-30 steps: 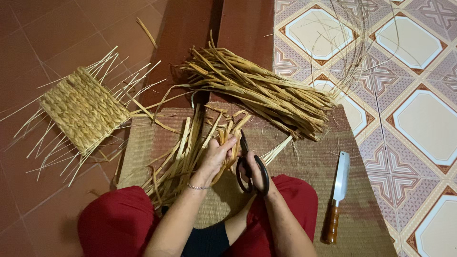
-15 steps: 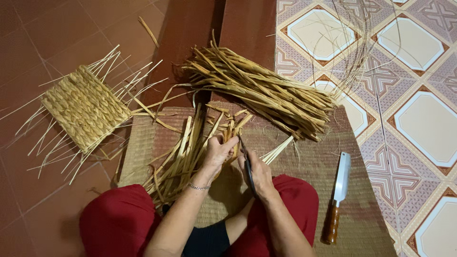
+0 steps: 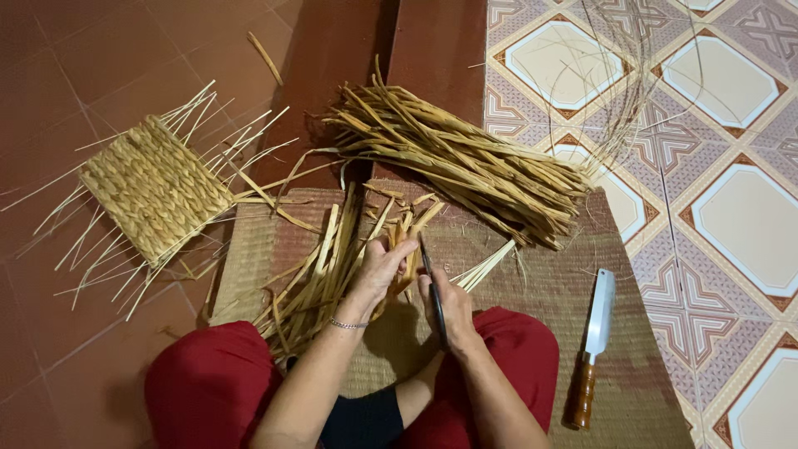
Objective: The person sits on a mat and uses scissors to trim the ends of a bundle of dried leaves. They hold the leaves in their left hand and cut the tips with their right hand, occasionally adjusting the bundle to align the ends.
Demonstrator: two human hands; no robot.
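Moved: scissors now closed, blades edge-on, unlike a second ago.
Left hand: gripping straw strips.
Right hand: clasping the scissors.
Right: knife on mat.

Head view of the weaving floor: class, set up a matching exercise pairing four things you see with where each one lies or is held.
Things:
1. woven square panel
2. knife
3. scissors
4. big bundle of dried strips

Places:
A. in the right hand
B. on the red floor tiles, left of the mat
C. across the mat's far edge, in the middle of the view
D. on the mat's right side, wooden handle toward the person

Pairs: 1-B, 2-D, 3-A, 4-C
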